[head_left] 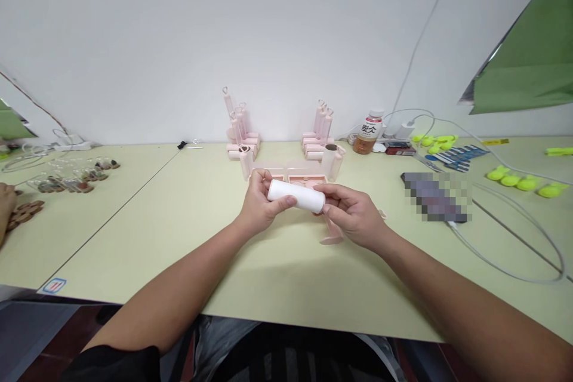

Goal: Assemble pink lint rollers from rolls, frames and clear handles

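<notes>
Fingers (281, 205) of L hand (257, 210) curled round L end of white roll (296, 196), thumb pressed along its near side. R hand (358, 215): index on top edge of roll's R end, thumb at its end face, so a light pinch; other R fingers partly hidden, can't tell how far bent. Roll sits btwn both hands, tilted slightly down to the R, held up over table (277, 280).

Just below R fingertips: pink handle (332, 234), partly covered by R hand. Just beyond fingers: pink tray (308, 179), partly blocked by roll & R index. Upright rollers either side of it, one past L knuckles (245, 162), one past R index (331, 162). Farther back, by wall: two groups of pink rollers, L (242, 131) & R (319, 131).

Well R of R fingers: phone (432, 197) w/ cable, bottle (368, 134) behind it, yellow-green pcs (528, 182) beyond. Far L of L fingers: co-worker's hand (5, 206) nr brown pcs (24, 215).
</notes>
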Tool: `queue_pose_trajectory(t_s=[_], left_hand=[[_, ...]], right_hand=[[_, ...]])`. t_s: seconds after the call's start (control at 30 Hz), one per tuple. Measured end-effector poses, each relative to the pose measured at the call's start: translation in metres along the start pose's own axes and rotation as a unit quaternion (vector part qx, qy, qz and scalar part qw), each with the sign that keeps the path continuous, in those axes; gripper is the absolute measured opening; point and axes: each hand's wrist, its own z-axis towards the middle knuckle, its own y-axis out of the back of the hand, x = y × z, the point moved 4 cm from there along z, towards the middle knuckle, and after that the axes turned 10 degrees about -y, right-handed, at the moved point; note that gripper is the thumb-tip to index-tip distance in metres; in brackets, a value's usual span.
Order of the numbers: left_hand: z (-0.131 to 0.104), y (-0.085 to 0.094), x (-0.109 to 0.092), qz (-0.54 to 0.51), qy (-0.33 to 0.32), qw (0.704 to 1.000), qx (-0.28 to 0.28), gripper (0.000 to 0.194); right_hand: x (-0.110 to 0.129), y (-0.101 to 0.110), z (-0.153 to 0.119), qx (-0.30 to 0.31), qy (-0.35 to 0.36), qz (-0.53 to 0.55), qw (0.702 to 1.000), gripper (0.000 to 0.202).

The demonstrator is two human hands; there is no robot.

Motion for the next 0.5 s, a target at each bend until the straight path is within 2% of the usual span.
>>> queue_pose_trajectory(t_s=[0.2, 0.33, 0.5], left_hand=[[-0.002, -0.001, 0.002, 0.031, 0.001, 0.999, -0.018, 0.066], [-0.001, 0.001, 0.007, 0.033, 0.039, 0.998, -0.032, 0.066], [-0.001, 0.002, 0.008, -0.002, 0.038, 0.999, -0.028, 0.064]], right_hand=[[0.001, -0.004, 0.004, -0.038, -0.018, 0.027, 0.999, 0.037], [-0.002, -0.009, 0.003, -0.042, -0.091, 0.118, 0.988, 0.038], [-0.009, -0.010, 0.002, -0.076, -0.178, 0.223, 0.955, 0.025]])
